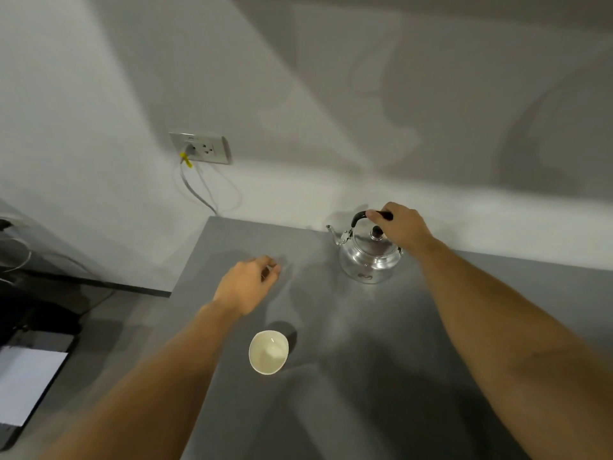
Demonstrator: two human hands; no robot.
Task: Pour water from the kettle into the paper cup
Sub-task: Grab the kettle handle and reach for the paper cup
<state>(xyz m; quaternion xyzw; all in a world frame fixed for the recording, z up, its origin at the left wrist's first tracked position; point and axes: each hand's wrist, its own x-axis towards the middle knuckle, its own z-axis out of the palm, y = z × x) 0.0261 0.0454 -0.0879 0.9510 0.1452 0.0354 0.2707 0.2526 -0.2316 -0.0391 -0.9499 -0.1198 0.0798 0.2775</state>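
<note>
A shiny metal kettle point(368, 257) with a black arched handle and a black lid knob stands upright on the grey table point(365, 376), near the far edge, spout pointing left. My right hand point(403, 227) is closed around the top of its handle. A white paper cup point(268, 352) stands upright and open nearer to me, left of the kettle. My left hand point(248, 283) hovers above the table beyond the cup, fingers loosely curled, holding nothing.
The table's left edge runs diagonally past my left arm. On the white wall behind sits a power socket point(202, 147) with white cables hanging down. Dark equipment and a white sheet point(26, 383) lie on the floor at the left.
</note>
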